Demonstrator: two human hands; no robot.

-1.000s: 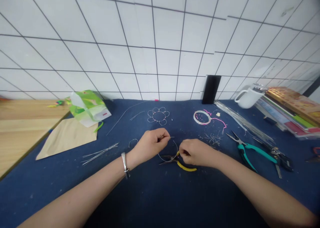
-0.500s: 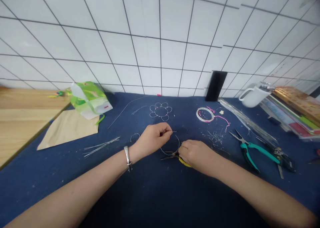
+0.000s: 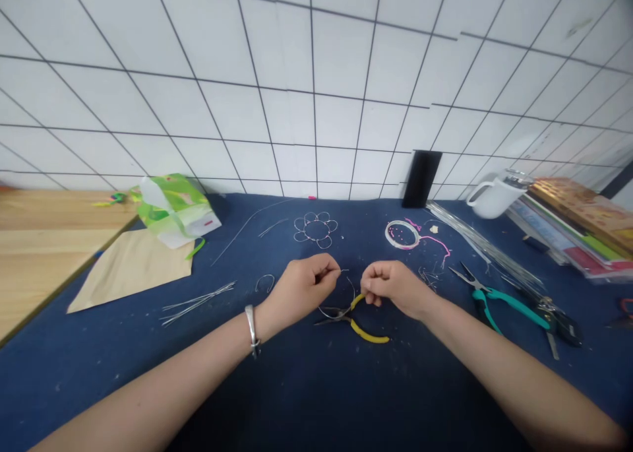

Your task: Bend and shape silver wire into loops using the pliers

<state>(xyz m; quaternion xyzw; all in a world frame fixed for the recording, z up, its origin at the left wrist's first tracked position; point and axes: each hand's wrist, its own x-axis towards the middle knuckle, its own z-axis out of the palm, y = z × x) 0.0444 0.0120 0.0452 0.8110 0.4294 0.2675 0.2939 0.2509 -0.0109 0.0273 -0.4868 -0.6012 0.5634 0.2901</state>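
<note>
Centre frame, just below the middle, the work is at the bending stage. The left hand [image 3: 306,287] is closed in a tight pinch, thumb against forefinger, on one end of a thin wire [image 3: 350,282]. From there the wire curves down in a loop between the two hands, over the blue cloth [image 3: 297,386]. The right hand [image 3: 393,286] is curled nearly shut, its fingertips down at the upper handle of the yellow-handled pliers [image 3: 363,333], which lie flat on the cloth. From here I can't tell whether those fingers grip the wire's other end or the handle itself.

To my eye, any further shaping calls for a steady pinch on the left and a firm hold on the free end, since wire this fine would spring back.

Counted:
- One finished wire flower [image 3: 315,229], above the hands.
- One wire coil [image 3: 400,234], to the right of the flower.
- One small bent arc [image 3: 264,282], left of the hands.
- One loose bundle of straight wires [image 3: 198,301], further left.
- One long sheaf of wires [image 3: 484,244], at right.
- Two pliers clearly, counting the teal-handled pliers [image 3: 494,300].
- One white mug [image 3: 492,198], upper right.
- One bracelet [image 3: 252,330], on the left wrist.
</note>
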